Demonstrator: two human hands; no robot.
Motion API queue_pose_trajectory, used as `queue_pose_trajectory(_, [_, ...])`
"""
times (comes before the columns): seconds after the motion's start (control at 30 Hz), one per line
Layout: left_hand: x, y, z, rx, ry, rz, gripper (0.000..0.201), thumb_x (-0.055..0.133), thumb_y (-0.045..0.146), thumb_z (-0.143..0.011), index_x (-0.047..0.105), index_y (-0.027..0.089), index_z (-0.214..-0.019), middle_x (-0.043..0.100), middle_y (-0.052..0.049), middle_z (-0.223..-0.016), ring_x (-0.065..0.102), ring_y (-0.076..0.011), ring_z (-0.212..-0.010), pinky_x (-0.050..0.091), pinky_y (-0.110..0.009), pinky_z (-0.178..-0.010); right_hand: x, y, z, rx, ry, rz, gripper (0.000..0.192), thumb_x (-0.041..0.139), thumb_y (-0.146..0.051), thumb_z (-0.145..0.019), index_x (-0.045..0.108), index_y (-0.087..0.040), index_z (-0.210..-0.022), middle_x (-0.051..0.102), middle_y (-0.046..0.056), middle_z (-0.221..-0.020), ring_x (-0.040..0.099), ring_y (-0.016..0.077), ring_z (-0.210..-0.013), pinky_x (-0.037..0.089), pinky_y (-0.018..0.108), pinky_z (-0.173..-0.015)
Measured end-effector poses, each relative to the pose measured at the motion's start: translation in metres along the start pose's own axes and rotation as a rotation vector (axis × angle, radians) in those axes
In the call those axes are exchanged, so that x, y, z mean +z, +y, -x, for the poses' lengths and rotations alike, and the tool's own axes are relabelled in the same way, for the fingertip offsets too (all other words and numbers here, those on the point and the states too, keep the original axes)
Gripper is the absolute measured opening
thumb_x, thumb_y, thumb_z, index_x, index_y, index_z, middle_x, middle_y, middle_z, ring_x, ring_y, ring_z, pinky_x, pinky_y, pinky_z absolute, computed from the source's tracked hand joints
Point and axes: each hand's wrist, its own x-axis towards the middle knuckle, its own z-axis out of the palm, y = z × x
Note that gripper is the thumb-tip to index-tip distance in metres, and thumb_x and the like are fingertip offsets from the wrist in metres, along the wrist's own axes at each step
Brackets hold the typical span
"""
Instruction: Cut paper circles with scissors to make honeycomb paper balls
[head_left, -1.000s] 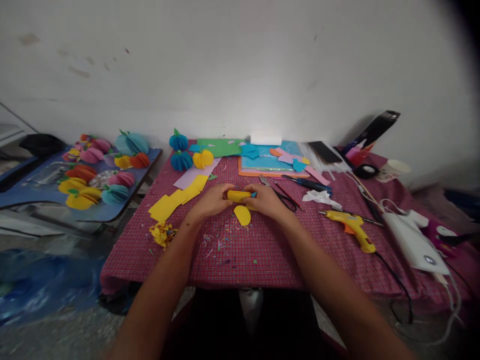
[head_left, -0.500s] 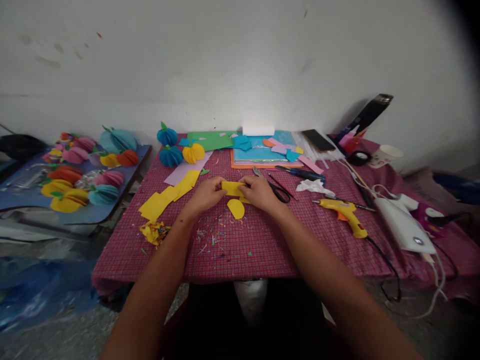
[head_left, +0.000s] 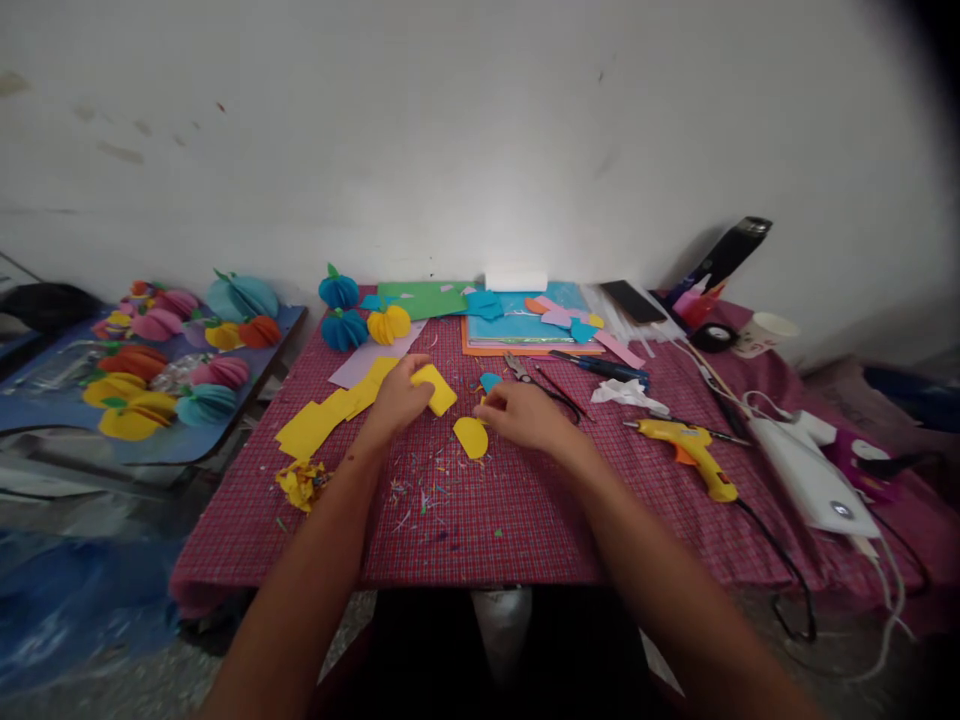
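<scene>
The left hand (head_left: 396, 400) pinches a folded yellow paper (head_left: 435, 389), while the loosely curled, empty right hand (head_left: 523, 415) touches the yellow half-circle (head_left: 471, 437) just left of it.

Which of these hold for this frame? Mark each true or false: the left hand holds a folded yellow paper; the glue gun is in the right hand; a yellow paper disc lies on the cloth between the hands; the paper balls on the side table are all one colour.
1. The left hand holds a folded yellow paper. True.
2. The glue gun is in the right hand. False: it lies on the checked cloth, apart from the right hand.
3. A yellow paper disc lies between the hands. True.
4. The paper balls on the side table are all one colour. False: pink, yellow, orange and teal.
</scene>
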Motion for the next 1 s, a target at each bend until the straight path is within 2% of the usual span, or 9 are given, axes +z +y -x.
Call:
queue_pose_trajectory(0.17, [-0.002,0.0,0.001,0.059,-0.104,-0.352,0.056,0.055,0.015,-0.071,0.056,0.017,-0.126,0.061,-0.01,-0.127,0.056,-0.0266,-0.115,0.043,-0.038,-0.1,0.009,-0.007,0.009,0.01,-0.261,0.137,0.02,0.063,-0.037,-0.079,0.069,-0.02,-0.071,0.067,0.003,-0.069,0.055,0.0149,-0.059,0.03,0.026,-0.053])
queue_pose_trajectory(0.33, [-0.004,0.0,0.0,0.06,-0.129,-0.395,0.057,0.053,0.016,-0.072,0.054,0.013,-0.129,0.059,-0.013,-0.129,0.058,-0.0261,-0.113,0.045,-0.038,-0.097,-0.014,-0.006,0.011,-0.107,-0.325,-0.439,0.009,0.062,-0.026,-0.076,0.062,-0.018,-0.073,0.062,-0.002,-0.065,0.053,0.0103,-0.057,0.035,0.02,-0.052])
queue_pose_trajectory(0.43, [-0.007,0.003,-0.002,0.002,-0.211,-0.284,0.058,0.051,0.016,-0.073,0.052,0.014,-0.131,0.063,-0.012,-0.122,0.064,-0.0224,-0.097,0.05,-0.035,-0.084,-0.036,0.002,0.011,0.062,-0.112,-0.806,0.015,0.06,-0.032,-0.077,0.053,-0.019,-0.074,0.059,-0.004,-0.057,0.049,0.0089,-0.044,0.03,0.018,-0.042])
queue_pose_trajectory(0.53, [-0.01,0.01,0.001,-0.009,-0.411,-0.196,0.059,0.051,0.016,-0.074,0.05,0.014,-0.133,0.066,-0.01,-0.112,0.065,-0.0189,-0.084,0.051,-0.031,-0.072,-0.044,0.013,0.006,0.144,0.089,-0.935,0.017,0.061,-0.028,-0.074,0.046,-0.021,-0.072,0.052,-0.008,-0.049,0.04,0.0073,-0.036,0.022,0.018,-0.038])
queue_pose_trajectory(0.6, [-0.01,0.012,0.003,0.033,-0.452,-0.259,0.057,0.053,0.019,-0.076,0.052,0.014,-0.132,0.066,-0.01,-0.111,0.064,-0.0196,-0.086,0.051,-0.031,-0.073,-0.04,0.02,0.001,0.153,0.214,-0.873,0.016,0.06,-0.024,-0.072,0.045,-0.021,-0.071,0.048,-0.009,-0.048,0.038,0.007,-0.036,0.025,0.018,-0.039])
queue_pose_trajectory(0.7, [-0.009,0.011,0.006,0.141,-0.325,-0.47,0.053,0.059,0.03,-0.078,0.056,0.015,-0.129,0.065,-0.011,-0.111,0.062,-0.0233,-0.094,0.049,-0.035,-0.081,-0.029,0.029,-0.006,0.144,0.327,-0.555,0.012,0.057,-0.017,-0.071,0.054,-0.02,-0.082,0.063,-0.003,-0.067,0.054,0.0107,-0.053,0.035,0.02,-0.049])
queue_pose_trajectory(0.8, [-0.007,0.007,0.007,0.251,-0.222,-0.606,0.05,0.063,0.036,-0.078,0.059,0.017,-0.124,0.064,-0.011,-0.112,0.059,-0.026,-0.102,0.046,-0.039,-0.089,-0.024,0.036,-0.008,0.169,0.289,-0.185,0.022,0.055,-0.015,-0.074,0.062,-0.02,-0.094,0.07,0.002,-0.083,0.061,0.0153,-0.069,0.036,0.023,-0.057])
queue_pose_trajectory(0.9, [-0.004,0.007,0.008,0.317,-0.135,-0.631,0.04,0.061,0.037,-0.08,0.063,0.017,-0.115,0.065,-0.01,-0.106,0.059,-0.0253,-0.099,0.046,-0.038,-0.089,-0.024,0.04,-0.007,0.165,0.226,0.001,0.012,0.052,-0.021,-0.08,0.064,-0.019,-0.078,0.07,0.003,-0.078,0.058,0.016,-0.067,0.031,0.024,-0.055])
queue_pose_trajectory(1.0, [0.002,0.012,0.011,0.334,-0.069,-0.565,0.026,0.059,0.035,-0.083,0.067,0.019,-0.102,0.067,-0.008,-0.094,0.06,-0.0231,-0.091,0.046,-0.036,-0.085,-0.025,0.041,-0.008,0.139,0.213,0.02,0.022,0.051,-0.028,-0.084,0.061,-0.018,-0.067,0.066,0.003,-0.07,0.055,0.0149,-0.061,0.028,0.025,-0.053])
